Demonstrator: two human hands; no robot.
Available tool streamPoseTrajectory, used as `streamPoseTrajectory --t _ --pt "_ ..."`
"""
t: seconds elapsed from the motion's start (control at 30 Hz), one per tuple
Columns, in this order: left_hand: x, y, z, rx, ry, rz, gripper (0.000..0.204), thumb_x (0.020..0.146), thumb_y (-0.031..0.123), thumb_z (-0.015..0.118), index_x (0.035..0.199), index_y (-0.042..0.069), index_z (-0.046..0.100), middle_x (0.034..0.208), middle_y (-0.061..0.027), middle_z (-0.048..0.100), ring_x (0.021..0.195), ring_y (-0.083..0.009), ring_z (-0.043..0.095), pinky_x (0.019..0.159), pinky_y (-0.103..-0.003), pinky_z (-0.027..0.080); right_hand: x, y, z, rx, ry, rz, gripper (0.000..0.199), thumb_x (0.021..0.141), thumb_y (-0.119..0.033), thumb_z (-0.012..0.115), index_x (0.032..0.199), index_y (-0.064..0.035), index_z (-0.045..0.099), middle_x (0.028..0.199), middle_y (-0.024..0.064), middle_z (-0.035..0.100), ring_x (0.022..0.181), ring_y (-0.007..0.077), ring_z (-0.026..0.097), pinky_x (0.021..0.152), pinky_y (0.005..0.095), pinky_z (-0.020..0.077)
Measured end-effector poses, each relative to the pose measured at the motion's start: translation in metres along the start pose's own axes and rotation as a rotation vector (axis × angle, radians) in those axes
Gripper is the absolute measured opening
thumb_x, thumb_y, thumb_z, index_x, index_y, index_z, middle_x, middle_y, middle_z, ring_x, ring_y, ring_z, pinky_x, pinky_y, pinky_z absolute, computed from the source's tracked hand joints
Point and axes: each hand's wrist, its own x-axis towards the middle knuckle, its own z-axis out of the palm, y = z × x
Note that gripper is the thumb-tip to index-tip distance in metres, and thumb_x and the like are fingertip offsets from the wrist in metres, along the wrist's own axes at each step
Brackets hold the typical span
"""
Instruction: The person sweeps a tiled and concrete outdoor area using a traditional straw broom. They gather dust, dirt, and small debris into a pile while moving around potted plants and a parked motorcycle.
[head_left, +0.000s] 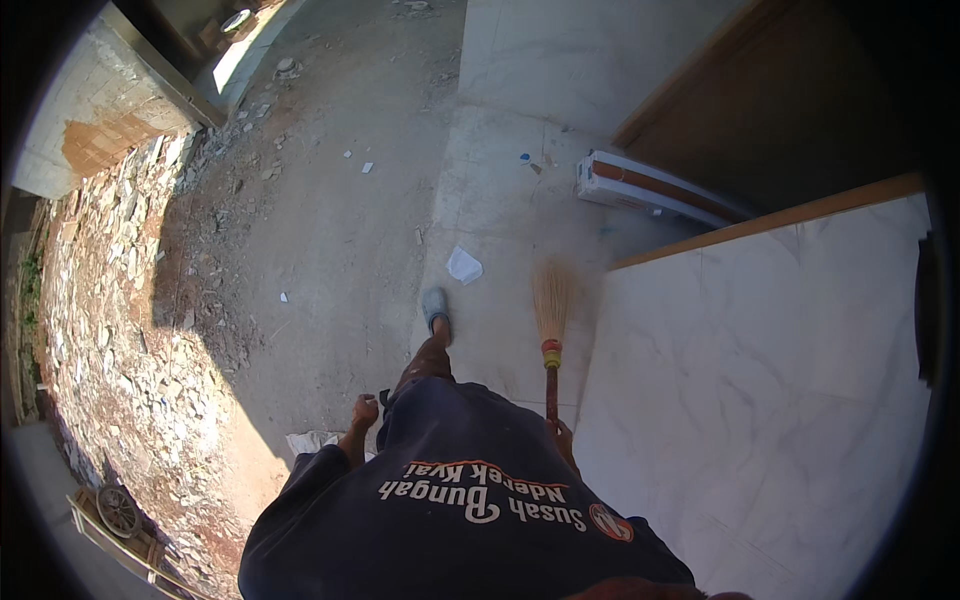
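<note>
A straw broom (552, 310) points away from me over the pale floor, its bristles fanned out and a little blurred. Red and yellow bands circle the base of its bristles, above a reddish-brown handle. My right hand (564, 436) is closed round the lower end of that handle, partly hidden by my dark shirt. At my left side hangs my left hand (365, 411), its fingers curled in and nothing seen in them. A crumpled white scrap (464, 266) lies left of the bristles, just beyond my foot in a grey-blue clog (436, 309).
Against the dark doorway at the right lies a long white box (650, 188). A wood-edged, marbled white wall (760, 370) runs along my right. Broken tile rubble (120, 300) covers the ground at far left, near a wheeled cart (120, 512). A small blue bit (525, 158) lies ahead.
</note>
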Motion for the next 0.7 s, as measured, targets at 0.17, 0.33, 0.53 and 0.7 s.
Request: streamPoseTrajectory --t 0.17,0.33,0.53,0.7 --pt "0.116 0.111 -0.041 -0.137 0.007 0.032 0.036 0.085 0.023 0.055 0.115 0.004 0.059 0.106 -0.0263 0.064 0.105 -0.0398 0.061 0.092 -0.044 0.047 0.083 -0.118 0.012 -0.048 -0.036 -0.030 0.031 0.092 -0.026 0.060 0.104 0.0022 0.064 0.082 0.0123 0.066 0.081 0.0184 0.061 0.074 0.0344 0.0476" --pt "0.207 0.286 -0.095 -0.051 0.107 0.259 0.033 0.087 0.018 0.053 0.116 0.004 0.058 0.092 -0.0217 0.068 0.092 -0.0350 0.066 0.083 -0.042 0.050 0.170 -0.173 0.022 0.003 -0.037 -0.013 0.036 0.092 -0.028 0.062 0.114 0.0007 0.062 0.084 0.0083 0.065 0.081 0.0138 0.059 0.074 0.0310 0.0485" --pt "0.289 0.437 -0.120 -0.091 0.091 0.370 0.033 0.088 0.019 0.053 0.117 0.004 0.057 0.089 -0.0199 0.068 0.088 -0.0330 0.066 0.080 -0.041 0.050 0.280 -0.262 0.023 0.019 -0.106 0.032 0.038 0.091 -0.028 0.062 0.115 0.0018 0.061 0.095 0.0169 0.069 0.090 0.0220 0.064 0.081 0.0351 0.0481" --pt "0.335 0.501 -0.099 -0.097 0.151 0.395 0.033 0.088 0.021 0.055 0.116 0.004 0.058 0.095 -0.0224 0.067 0.090 -0.0341 0.065 0.082 -0.043 0.050 0.411 -0.287 0.024 -0.012 -0.119 -0.085 0.041 0.093 -0.032 0.060 0.117 0.0007 0.061 0.095 0.0190 0.068 0.091 0.0247 0.065 0.081 0.0357 0.0480"
